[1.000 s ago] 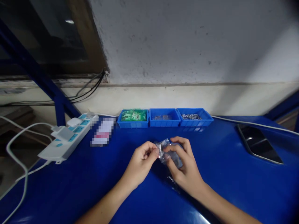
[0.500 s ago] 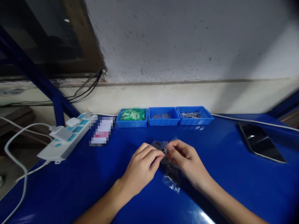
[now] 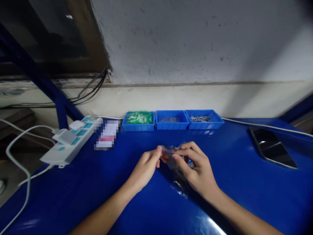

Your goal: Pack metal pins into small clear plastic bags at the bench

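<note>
Both hands pinch one clear bag (image 3: 176, 169) over the table (image 3: 244, 195): left hand (image 3: 146, 168) and right hand (image 3: 195, 169) at its top edge, fingers closed.

- Bare blue tabletop (image 3: 232, 169) lies open right of the right hand (image 3: 198, 171), up to the phone (image 3: 272, 147).
- Three blue bins (image 3: 172, 120) line the far edge.
- A power strip (image 3: 70, 142) blocks the left.
</note>
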The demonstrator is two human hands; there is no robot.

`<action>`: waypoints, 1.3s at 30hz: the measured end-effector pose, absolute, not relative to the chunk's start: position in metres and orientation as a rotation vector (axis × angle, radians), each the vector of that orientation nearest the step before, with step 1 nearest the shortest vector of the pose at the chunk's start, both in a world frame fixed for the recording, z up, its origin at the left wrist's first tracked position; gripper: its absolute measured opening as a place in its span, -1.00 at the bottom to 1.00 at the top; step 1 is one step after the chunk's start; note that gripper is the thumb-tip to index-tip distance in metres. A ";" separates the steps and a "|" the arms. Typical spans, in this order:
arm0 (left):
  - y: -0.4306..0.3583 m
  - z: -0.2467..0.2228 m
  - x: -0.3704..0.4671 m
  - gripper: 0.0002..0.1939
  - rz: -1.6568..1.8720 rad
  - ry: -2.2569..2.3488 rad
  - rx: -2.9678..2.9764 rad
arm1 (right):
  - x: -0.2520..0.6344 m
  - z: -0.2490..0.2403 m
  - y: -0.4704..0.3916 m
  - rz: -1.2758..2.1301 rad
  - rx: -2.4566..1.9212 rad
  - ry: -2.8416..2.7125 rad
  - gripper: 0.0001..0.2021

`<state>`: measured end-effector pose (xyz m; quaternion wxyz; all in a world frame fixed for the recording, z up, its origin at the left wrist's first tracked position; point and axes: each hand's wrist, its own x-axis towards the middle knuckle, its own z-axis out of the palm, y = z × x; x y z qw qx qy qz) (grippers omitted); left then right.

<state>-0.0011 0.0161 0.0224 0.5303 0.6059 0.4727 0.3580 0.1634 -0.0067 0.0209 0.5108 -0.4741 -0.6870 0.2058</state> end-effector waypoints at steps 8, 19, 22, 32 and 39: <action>0.017 0.026 -0.004 -0.65 0.934 0.932 1.024 | 0.163 0.016 -0.008 0.444 -1.005 -1.835 -0.74; 0.010 0.020 -0.002 -0.88 1.253 1.121 2.097 | 0.163 0.029 -0.002 0.993 -1.283 -1.562 -0.65; 0.007 0.021 -0.002 -0.81 1.275 1.144 2.252 | 0.162 0.029 -0.001 1.260 -1.238 -1.365 -0.65; 0.016 0.019 -0.002 -0.70 0.961 1.134 1.575 | 0.166 0.020 -0.002 0.830 -1.172 -1.406 -0.90; 0.018 0.023 -0.002 -0.79 1.061 1.047 1.283 | 0.164 0.021 -0.010 0.488 -1.041 -1.729 -0.72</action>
